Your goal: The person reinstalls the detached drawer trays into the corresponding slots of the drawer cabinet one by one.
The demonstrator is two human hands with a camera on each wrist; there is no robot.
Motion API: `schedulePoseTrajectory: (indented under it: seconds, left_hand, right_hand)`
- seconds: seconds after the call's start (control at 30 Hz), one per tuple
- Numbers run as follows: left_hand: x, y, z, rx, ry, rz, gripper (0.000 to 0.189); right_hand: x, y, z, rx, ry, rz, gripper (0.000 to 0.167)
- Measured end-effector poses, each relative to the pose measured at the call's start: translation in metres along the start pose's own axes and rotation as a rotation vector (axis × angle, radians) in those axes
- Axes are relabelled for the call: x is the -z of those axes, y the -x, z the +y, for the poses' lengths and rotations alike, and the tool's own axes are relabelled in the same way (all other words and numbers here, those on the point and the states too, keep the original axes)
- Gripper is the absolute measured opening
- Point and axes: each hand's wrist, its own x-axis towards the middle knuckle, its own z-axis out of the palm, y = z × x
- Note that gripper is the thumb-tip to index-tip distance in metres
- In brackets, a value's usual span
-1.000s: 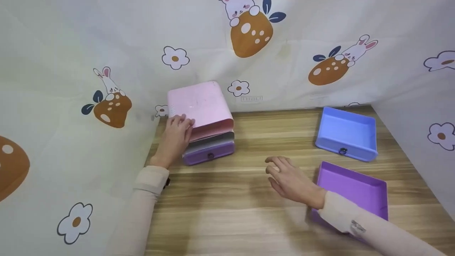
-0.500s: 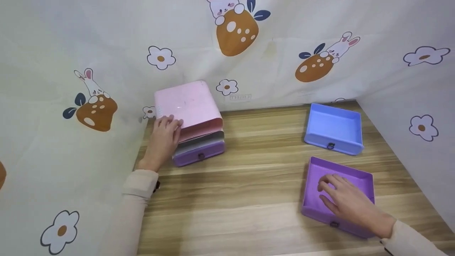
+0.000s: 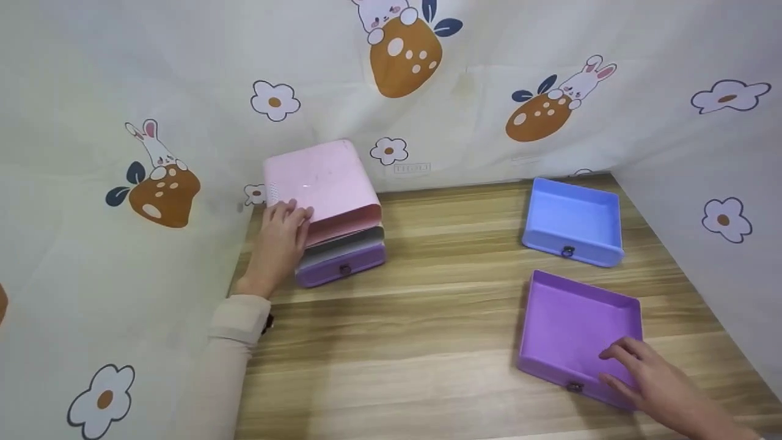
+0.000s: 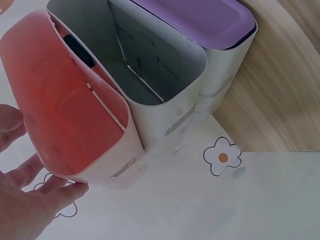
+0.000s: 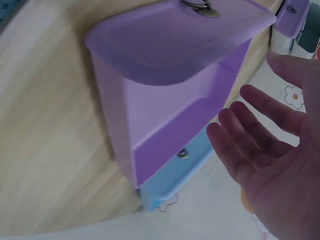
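A stacked drawer unit [image 3: 324, 183] stands at the back left, pink on top, with two vacant slots above a purple drawer [image 3: 341, 267] that is in place. On the front left corner of its pink top rests my left hand [image 3: 278, 235], fingers relaxed. The left wrist view shows that hand [image 4: 30, 200] beside the pink slot [image 4: 65, 100]. At the right, a loose purple drawer [image 3: 574, 318] lies on the table with its ring handle facing me. Over its front right corner hovers my right hand [image 3: 663, 382], fingers loosely bent and holding nothing.
A blue drawer [image 3: 574, 220] lies behind the loose purple one, its ring handle also toward me. Cloth walls [image 3: 476, 110] printed with rabbits and flowers enclose the wooden table [image 3: 427, 342] at the back and both sides.
My right hand has moved right and toward me, from the middle of the table across the loose purple drawer. My left hand stays on the pink top. The head view has shifted slightly.
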Motion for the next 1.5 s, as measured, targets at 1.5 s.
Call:
schedulePoseTrajectory:
  seconds: [1.5]
  left_hand:
    - [-0.001,0.002,0.001,-0.004,-0.008,0.02,0.027]
  right_hand:
    - [-0.023,0.042,-0.013,-0.054,0.168,0.083,0.049]
